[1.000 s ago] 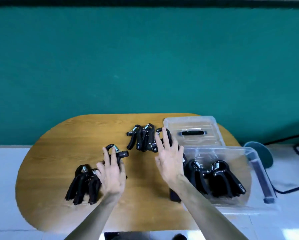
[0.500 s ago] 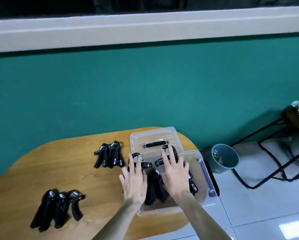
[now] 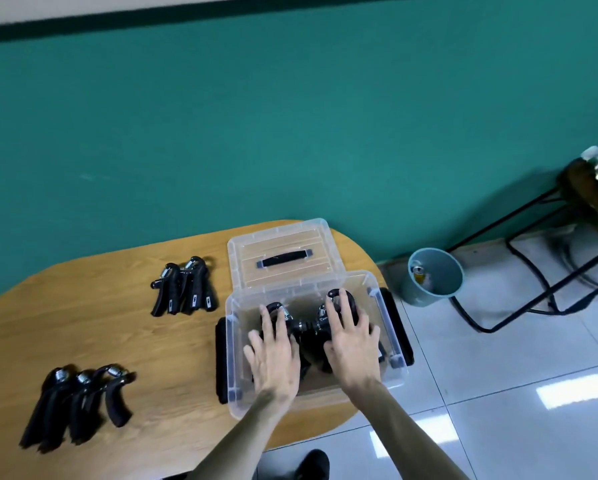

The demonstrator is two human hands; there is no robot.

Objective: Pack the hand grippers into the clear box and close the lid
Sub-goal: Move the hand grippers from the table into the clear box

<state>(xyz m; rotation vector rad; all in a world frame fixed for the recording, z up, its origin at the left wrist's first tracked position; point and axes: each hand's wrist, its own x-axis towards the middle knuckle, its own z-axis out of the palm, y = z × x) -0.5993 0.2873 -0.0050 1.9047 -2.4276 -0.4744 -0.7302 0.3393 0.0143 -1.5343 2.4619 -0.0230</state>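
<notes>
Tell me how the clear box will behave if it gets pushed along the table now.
The clear box would probably slide rather than tip: it sits low and wide on the smooth wooden table. Its thin plastic walls may flex. It stands near the table's edge, so a push rightward risks it going over.

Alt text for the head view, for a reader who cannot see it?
Both hands, left and right, press flat on hand grippers inside the clear box; its lid lies behind. Two more gripper piles wait on the wooden table.
</notes>
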